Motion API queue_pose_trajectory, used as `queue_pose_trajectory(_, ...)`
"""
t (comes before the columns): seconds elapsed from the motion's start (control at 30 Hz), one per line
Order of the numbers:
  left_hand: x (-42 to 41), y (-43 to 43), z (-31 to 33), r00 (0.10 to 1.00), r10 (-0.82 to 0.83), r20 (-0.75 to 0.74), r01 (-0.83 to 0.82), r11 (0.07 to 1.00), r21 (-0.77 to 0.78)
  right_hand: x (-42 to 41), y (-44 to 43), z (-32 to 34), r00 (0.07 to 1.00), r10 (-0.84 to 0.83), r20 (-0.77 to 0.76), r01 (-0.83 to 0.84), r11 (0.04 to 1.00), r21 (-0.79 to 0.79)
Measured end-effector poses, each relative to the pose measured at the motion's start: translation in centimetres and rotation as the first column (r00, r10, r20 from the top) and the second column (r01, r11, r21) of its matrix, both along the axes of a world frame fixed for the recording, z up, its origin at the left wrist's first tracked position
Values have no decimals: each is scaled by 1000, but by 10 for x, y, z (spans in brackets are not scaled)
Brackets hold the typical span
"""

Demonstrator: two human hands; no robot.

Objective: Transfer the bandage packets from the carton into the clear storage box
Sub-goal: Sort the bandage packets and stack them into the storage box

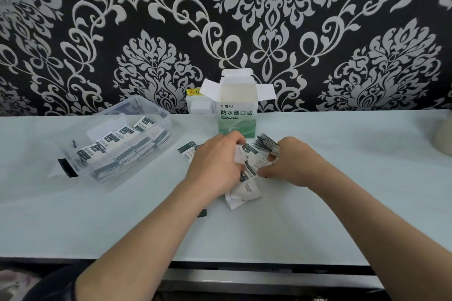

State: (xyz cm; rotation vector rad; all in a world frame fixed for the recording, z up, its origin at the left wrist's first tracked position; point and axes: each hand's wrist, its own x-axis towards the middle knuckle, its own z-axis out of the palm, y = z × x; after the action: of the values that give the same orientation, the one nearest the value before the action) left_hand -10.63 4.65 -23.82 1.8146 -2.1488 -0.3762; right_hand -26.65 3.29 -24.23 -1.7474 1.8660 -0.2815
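On the desk point(342, 190), the left hand point(215, 164) grips loose packets point(249, 168) lying between the hands; the right hand point(293, 161) holds a fanned stack point(266, 145). The open carton point(237, 115) stands just beyond them, the clear box point(117, 144) left of the left hand.

Background: black wallpaper point(151, 19) with a large silver-white damask pattern, covering the whole wall. Pale glossy tabletop point(342, 203) butts up against it and reflects light. White boxy fixture point(199, 105) sits at the wall, mid-frame, with a yellow sticker point(193, 91) at its top; the sticker print is mostly hidden. Beige rounded object point(442, 139) stands on the tabletop at the far right, cut off by the frame. Dark trim strip point(269, 267) runs under the front edge, with a grey panel point(269, 276) below it. Pinkish patterned fabric point(14, 283) is bottom left, blurry.
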Motion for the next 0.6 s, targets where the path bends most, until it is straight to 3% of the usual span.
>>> queue_pose_trajectory(0.27,15,-14,12,948,167,-273,-172,985,4,-4,-1,0,1000,16,-4,-16,999,46)
queue_pose_trajectory(0.47,20,-14,16,987,103,-123,-93,992,82,-6,3,9,970,34,-241,-50,997,-58)
queue_pose_trajectory(0.6,27,-14,16,992,107,-66,-102,992,73,-4,0,12,977,57,-205,-58,998,1)
